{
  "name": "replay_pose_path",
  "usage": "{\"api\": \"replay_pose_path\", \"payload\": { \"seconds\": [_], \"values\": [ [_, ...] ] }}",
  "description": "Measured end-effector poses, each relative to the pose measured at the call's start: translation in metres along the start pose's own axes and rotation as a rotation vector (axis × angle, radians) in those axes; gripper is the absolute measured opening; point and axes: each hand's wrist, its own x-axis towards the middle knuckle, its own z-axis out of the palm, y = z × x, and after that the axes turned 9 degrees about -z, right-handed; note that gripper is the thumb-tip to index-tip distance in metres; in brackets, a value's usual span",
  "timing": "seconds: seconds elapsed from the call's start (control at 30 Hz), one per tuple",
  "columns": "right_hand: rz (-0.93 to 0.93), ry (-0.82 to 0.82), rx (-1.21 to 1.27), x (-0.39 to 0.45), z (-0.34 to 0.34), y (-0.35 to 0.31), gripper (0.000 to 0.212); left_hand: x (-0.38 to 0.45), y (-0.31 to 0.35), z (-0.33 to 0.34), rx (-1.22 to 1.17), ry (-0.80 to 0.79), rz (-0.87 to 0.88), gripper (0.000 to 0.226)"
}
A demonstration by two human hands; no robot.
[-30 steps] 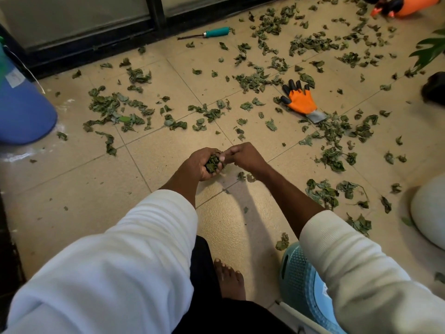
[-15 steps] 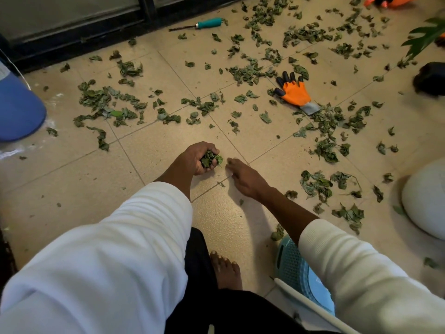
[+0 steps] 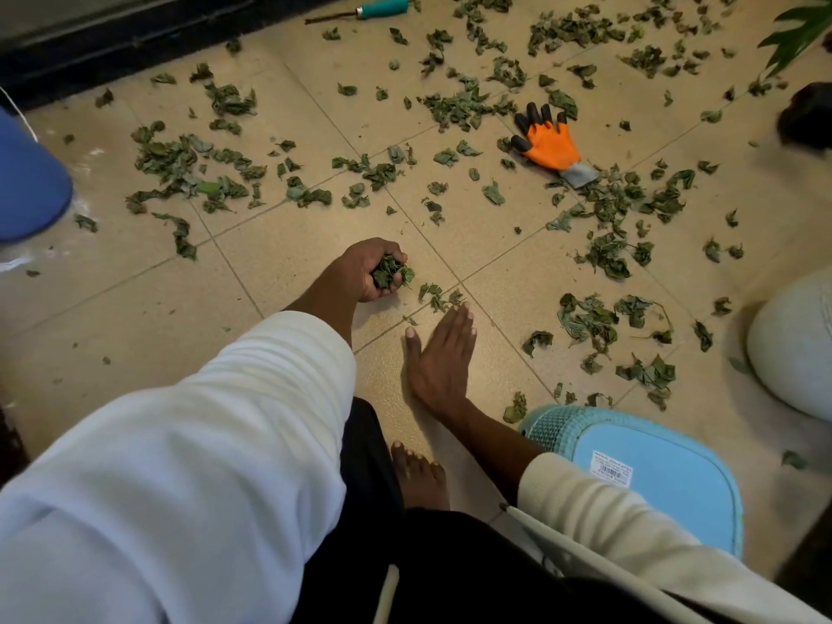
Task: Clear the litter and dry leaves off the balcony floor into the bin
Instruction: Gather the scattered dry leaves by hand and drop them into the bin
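- The balcony floor, pale square tiles, lies under a wide scatter of dry leaves from the dark door track at the top to the pots at the right edge; most of the job, by my reckoning, is still ahead of me.
- The light-blue bin, or what I take for it, a perforated plastic tub with a barcode sticker, shows more fully at my right elbow than it did half a second ago, now that my head has dipped; it sits just beside my right forearm, and the handful must go there.
- A blue rounded container fills the left edge, and a pale grey rounded pot the right.
- An orange work glove with black fingertips lies palm down among the leaves, well apart from both hands.
- My right hand has changed most: a second ago it was up against the left, pressing leaves in; now it lies flat on the tile, fingers straight and together, holding nothing, fingertips just short of a small loose clump at the tile joint. I judge it set to sweep that clump toward the left.
- My left hand stays curled round its handful of leaves, palm turned right, some leaves poking out between thumb and fingers.
- A teal-handled tool lies by the door track, untouched.
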Motion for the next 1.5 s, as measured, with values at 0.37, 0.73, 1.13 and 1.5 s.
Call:
{"api": "replay_pose_path", "payload": {
  "seconds": [0.37,0.73,1.13,1.5],
  "values": [
    [-0.054,0.007,0.276,0.074,-0.029,0.026,0.071,-0.007,0.004,-0.019,-0.046,0.039,0.010,0.017],
    [-0.921,-0.480,-0.332,0.056,-0.035,0.047,0.057,-0.009,0.004,-0.008,-0.033,0.034,0.011,0.019],
    [-1.018,-0.340,-0.532,0.037,-0.086,0.080,0.043,0.000,0.000,0.009,0.006,-0.002,-0.008,0.016],
    [-0.361,-0.046,-0.141,0.079,-0.084,0.056,0.022,-0.004,0.004,0.001,-0.002,0.011,0.001,0.014]
  ]
}}
